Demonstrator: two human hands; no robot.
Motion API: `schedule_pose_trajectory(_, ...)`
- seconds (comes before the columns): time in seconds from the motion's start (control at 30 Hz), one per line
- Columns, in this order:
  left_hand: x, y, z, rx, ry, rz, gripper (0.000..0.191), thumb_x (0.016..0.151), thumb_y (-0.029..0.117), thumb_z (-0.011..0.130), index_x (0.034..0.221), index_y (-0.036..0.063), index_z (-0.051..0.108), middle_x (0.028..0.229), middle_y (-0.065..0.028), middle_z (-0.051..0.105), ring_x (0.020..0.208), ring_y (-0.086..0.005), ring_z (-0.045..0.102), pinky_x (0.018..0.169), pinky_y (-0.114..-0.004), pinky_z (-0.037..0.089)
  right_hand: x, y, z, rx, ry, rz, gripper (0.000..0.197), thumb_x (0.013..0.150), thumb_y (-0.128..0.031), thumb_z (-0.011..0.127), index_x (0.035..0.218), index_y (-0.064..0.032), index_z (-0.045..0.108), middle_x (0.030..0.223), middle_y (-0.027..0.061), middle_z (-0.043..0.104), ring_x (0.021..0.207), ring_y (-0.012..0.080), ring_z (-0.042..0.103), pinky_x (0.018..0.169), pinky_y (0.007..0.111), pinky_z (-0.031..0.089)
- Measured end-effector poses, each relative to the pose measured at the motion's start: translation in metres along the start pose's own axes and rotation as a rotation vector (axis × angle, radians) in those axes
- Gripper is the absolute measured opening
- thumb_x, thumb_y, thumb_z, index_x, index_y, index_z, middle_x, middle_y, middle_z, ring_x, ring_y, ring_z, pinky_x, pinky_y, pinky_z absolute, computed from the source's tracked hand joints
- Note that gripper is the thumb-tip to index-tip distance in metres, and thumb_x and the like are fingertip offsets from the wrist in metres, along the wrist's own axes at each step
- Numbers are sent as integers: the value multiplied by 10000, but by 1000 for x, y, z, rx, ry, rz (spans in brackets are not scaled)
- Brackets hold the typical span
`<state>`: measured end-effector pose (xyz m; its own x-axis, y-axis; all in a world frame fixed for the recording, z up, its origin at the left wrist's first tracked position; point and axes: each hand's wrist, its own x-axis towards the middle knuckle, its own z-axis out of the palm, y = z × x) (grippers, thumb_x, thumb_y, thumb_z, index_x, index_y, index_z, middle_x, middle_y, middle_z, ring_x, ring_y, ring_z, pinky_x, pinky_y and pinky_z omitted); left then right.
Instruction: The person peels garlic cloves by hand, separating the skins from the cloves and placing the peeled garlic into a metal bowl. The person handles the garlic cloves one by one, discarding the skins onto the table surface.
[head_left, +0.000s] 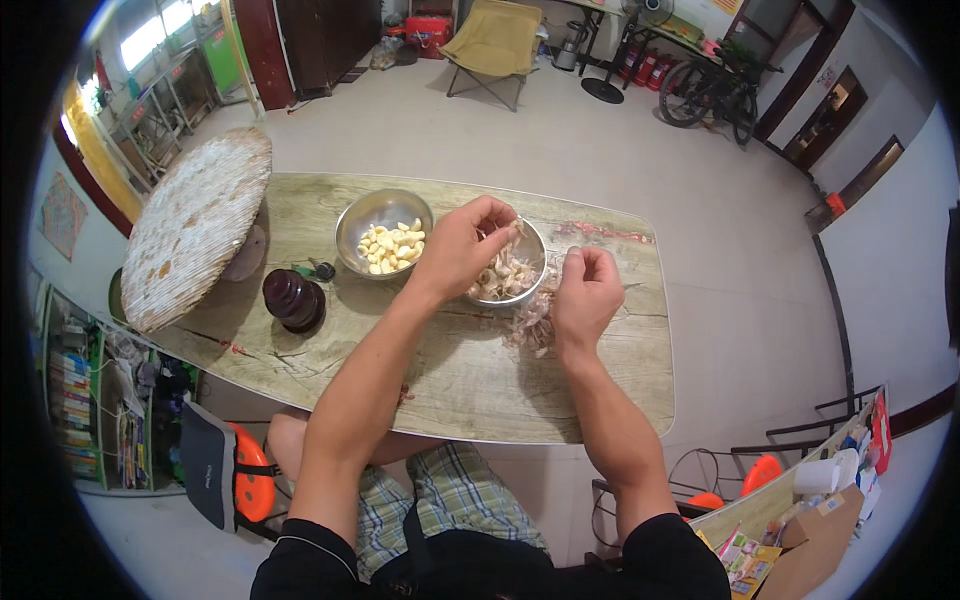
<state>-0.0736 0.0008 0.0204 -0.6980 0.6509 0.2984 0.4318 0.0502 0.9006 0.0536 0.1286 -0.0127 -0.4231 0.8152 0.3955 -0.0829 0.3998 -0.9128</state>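
My left hand is over the right-hand steel bowl, thumb and fingers pinching a papery bit of garlic skin. Unpeeled garlic cloves and dry skins lie in that bowl, partly covered by the hand. To the bowl's right, my right hand is curled with the thumb against the forefinger; whether it holds anything is hidden. Beside it, loose garlic skins are heaped on the table. A second steel bowl, left of my left hand, contains several peeled garlic cloves.
On the wood-grain table stand a dark, ridged, jar-like object and a small black item. A large round ribbed board leans at the left end. Reddish scraps lie near the far right corner. A folding chair stands beyond.
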Motion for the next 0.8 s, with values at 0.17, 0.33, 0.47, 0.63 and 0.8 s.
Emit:
schedule_pose_trajectory(0.17, -5, 11, 5, 15, -51, 139, 171, 890, 95, 748, 1024, 8, 687, 913, -32, 692, 784, -103, 621, 708, -263, 518, 2, -5, 1, 366, -351, 35, 240, 972, -150, 716, 1112, 22, 623, 920, 17, 665, 787, 69, 593, 672, 236, 489)
schedule_pose_trajectory(0.33, -11, 0, 3, 81, -54, 376, 169, 881, 31, 725, 1048, 27, 701, 965, -100, 707, 845, -222, 685, 723, -326, 553, 2, -1, 0, 394, -500, 127, 202, 1004, -137, 676, 1122, 23, 646, 924, 17, 678, 779, 75, 605, 689, 230, 497)
schedule_pose_trajectory(0.47, -14, -4, 0, 44, -62, 345, 168, 901, 33, 710, 1069, 19, 703, 980, -100, 713, 849, -198, 683, 743, -300, 552, 3, -5, -2, 456, -511, 203, 202, 1024, -133, 637, 1129, 37, 668, 894, 47, 700, 754, 94, 653, 682, 224, 523)
schedule_pose_trajectory(0.63, -29, -6, 4, -343, -34, -8, 190, 978, 65, 658, 1149, -18, 665, 990, -60, 712, 882, -120, 668, 796, -261, 541, 0, -9, 2, 515, -535, 331, 207, 1020, -108, 632, 1154, 44, 677, 928, 79, 727, 778, 119, 689, 694, 228, 547)
schedule_pose_trajectory(0.8, -31, -6, 6, -586, -73, -100, 206, 992, 99, 651, 1165, -13, 648, 972, -32, 693, 892, -98, 657, 823, -254, 535, -1, -5, 1, 533, -531, 229, 175, 984, -61, 672, 1122, 42, 706, 933, 87, 740, 777, 125, 688, 706, 237, 553)
